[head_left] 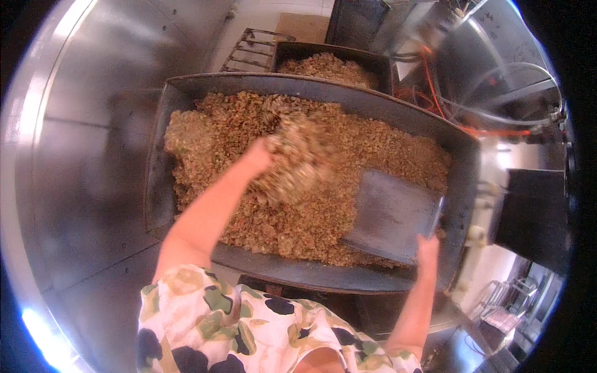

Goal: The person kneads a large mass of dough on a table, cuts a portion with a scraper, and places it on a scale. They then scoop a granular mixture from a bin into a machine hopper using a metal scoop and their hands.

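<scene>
A long dark metal trough holds a deep bed of brown, crumbly, grain-like material with reddish bits. My left hand reaches over its middle-left part, against a loose clump that is smeared by motion. The fingers are blurred and hidden by the clump, so their grip does not show. At the right, my right hand is closed on the near right corner of a flat grey metal tray. That tray lies tilted over the material, with a bright right edge.
Beyond the far wall stands a smaller dark bin with similar material. A metal rack lies beside it. Orange hose and a large shiny metal vessel are at the far right. A tall steel wall borders the left.
</scene>
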